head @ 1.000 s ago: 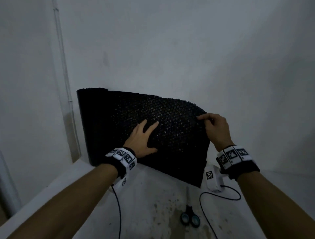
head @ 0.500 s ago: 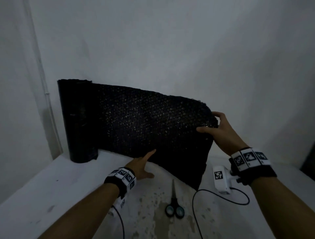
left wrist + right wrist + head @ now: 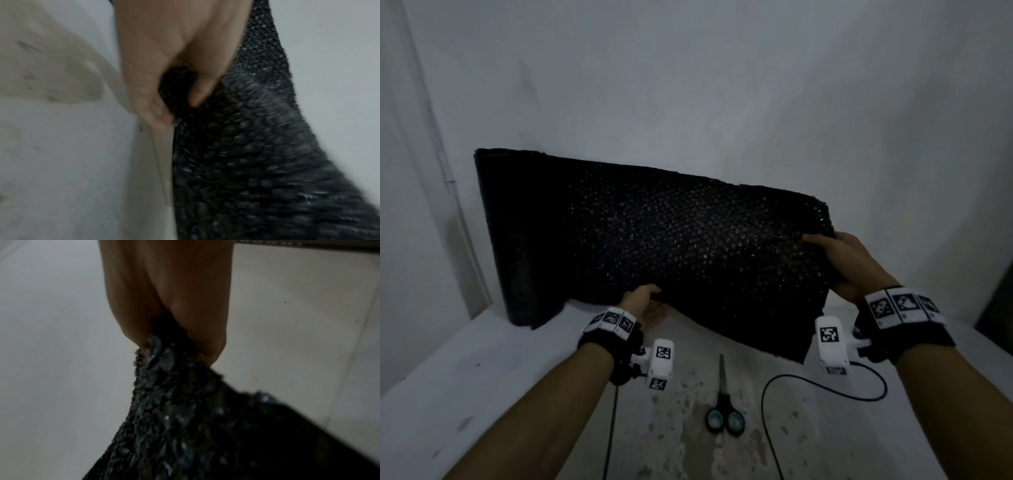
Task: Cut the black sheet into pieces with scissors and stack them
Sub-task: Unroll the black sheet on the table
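Observation:
A black bubble-textured sheet (image 3: pixel 671 246) unrolls from an upright roll (image 3: pixel 513 240) standing at the back left of the white table (image 3: pixel 482 377). My left hand (image 3: pixel 645 303) grips the sheet's lower edge, thumb and fingers pinching it (image 3: pixel 180 100). At the sheet's right end my right hand (image 3: pixel 839 257) holds the edge, the sheet (image 3: pixel 185 402) bunched between thumb and fingers. The free end hangs lifted off the table. Scissors (image 3: pixel 723 407) with black handles lie on the table between my forearms, blades pointing away, untouched.
A white wall rises right behind the table. Black cables (image 3: pixel 825 394) trail from the wrist cameras across the table near the scissors. The tabletop in front of me is stained (image 3: pixel 688 428). A pipe (image 3: pixel 458 212) runs down the wall at the left.
My left hand went from flat against the sheet down to gripping its lower edge. My right hand pulled the sheet's end further right, unrolling more of it and lifting the free end.

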A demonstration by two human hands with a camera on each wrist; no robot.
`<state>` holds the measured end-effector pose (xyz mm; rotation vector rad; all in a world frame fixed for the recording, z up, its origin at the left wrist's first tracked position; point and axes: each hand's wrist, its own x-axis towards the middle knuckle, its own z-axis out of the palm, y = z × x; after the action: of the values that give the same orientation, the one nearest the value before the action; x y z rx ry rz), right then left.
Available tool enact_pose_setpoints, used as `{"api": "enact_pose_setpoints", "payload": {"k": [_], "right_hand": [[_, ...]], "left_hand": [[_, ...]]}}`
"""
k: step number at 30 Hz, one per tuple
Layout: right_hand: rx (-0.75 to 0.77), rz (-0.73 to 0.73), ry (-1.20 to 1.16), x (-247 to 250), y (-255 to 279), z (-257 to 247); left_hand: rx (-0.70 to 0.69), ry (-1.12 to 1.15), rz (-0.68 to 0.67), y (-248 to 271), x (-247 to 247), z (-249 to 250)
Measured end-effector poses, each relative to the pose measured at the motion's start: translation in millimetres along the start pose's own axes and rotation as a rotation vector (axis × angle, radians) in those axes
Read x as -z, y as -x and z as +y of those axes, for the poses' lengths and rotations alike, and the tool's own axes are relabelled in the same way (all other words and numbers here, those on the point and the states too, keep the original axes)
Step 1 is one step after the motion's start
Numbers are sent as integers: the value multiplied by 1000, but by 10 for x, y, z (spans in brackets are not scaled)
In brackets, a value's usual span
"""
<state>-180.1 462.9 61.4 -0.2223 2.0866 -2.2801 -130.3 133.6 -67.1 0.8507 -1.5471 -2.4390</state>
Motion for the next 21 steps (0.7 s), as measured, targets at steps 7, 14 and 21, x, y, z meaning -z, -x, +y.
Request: {"api": "enact_pose_setpoints", "payload": {"k": [7, 14, 21], "right_hand": [[-75, -18, 116, 53, -242, 177], [-17, 168, 808, 79, -386, 361], [333, 278, 1333, -331, -96, 695]], "left_hand": [[78, -31, -22, 145, 18, -13], [114, -147, 6, 317, 175, -170], [98, -188, -42, 362, 11, -236]]}}
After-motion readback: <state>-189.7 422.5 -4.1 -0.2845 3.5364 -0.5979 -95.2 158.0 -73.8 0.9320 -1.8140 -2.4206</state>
